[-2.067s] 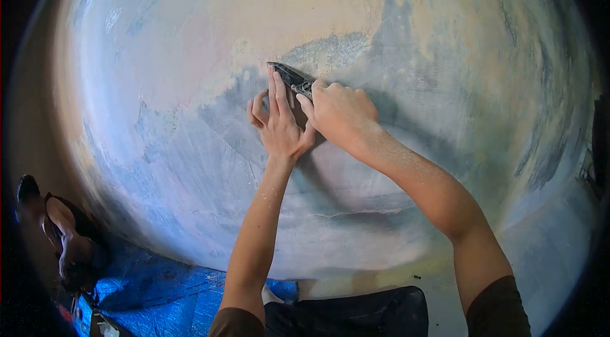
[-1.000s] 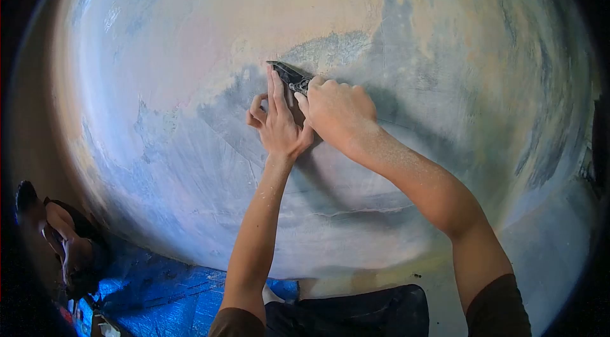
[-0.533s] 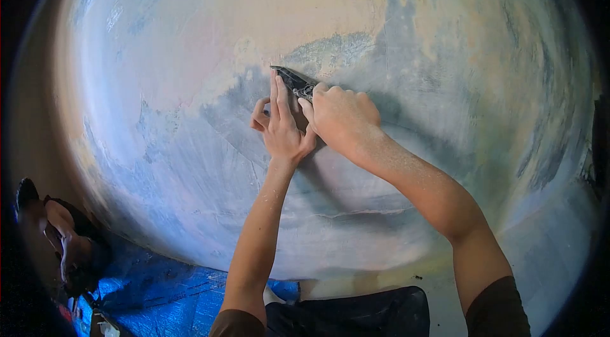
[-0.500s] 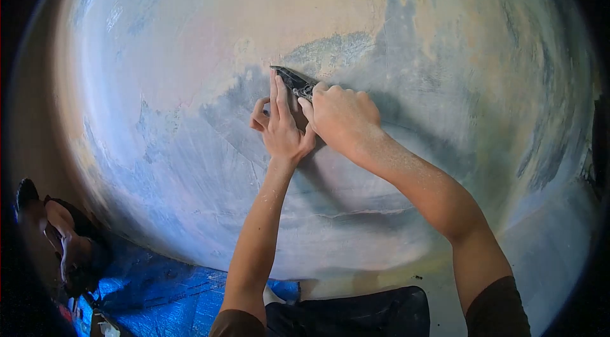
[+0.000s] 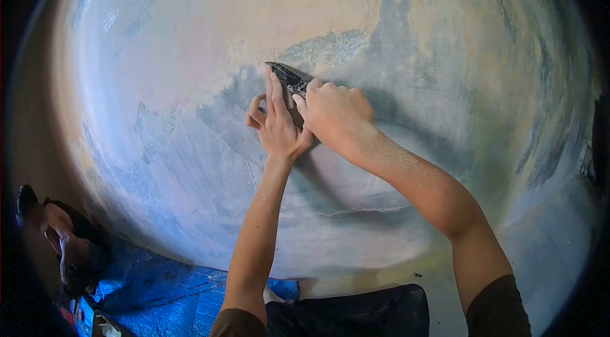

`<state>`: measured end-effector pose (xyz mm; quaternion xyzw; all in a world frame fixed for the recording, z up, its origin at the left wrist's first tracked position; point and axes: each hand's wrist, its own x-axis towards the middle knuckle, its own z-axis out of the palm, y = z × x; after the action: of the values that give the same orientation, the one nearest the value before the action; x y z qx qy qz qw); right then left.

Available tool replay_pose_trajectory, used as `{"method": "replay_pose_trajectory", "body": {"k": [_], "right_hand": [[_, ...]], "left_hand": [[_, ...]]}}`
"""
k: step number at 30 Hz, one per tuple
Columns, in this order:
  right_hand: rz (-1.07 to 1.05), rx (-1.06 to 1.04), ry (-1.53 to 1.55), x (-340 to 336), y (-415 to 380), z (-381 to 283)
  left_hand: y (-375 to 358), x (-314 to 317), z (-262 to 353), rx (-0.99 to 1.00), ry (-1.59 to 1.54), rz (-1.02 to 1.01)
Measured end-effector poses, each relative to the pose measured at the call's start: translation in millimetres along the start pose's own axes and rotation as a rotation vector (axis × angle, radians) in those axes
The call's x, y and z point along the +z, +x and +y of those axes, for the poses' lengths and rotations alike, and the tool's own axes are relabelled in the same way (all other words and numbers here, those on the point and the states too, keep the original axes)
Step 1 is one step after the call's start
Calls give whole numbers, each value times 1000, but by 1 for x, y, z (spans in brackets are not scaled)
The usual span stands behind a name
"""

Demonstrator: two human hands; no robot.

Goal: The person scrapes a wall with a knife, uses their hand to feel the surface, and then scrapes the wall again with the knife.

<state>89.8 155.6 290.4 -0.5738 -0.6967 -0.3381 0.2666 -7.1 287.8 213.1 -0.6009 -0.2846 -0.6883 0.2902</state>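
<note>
From where I stand, very little has changed in the last moments: the dark tool (image 5: 287, 75) keeps its place near the middle of the painted surface (image 5: 171, 70), its narrow end towards ten o'clock. The right hand (image 5: 337, 108) stays clamped on the tool's other end, at four o'clock of it. The left hand (image 5: 279, 137), at six o'clock, is spread: two straight fingers reach up against the tool, the others curl clear, thumb apart. How hard they press I can't tell. A rough grey patch (image 5: 330, 48) lies just beyond, towards one o'clock. To my eye, the work remains on that one spot. Only the co-worker (image 5: 67, 229), at eight o'clock beside the blue sheet (image 5: 165, 286), has dipped lower.
</note>
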Motion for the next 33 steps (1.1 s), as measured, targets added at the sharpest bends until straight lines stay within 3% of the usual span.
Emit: {"method": "replay_pose_trajectory", "body": {"k": [7,19,33], "right_hand": [[5,-7,29,9,-3,3],[0,-11,-23,-2,6,6],[-1,7,29,10,1,6]], "left_hand": [[-6,-2,-2,51,18,53],[5,-7,4,-36,50,-73],[-3,-5,-1,18,20,0]]}}
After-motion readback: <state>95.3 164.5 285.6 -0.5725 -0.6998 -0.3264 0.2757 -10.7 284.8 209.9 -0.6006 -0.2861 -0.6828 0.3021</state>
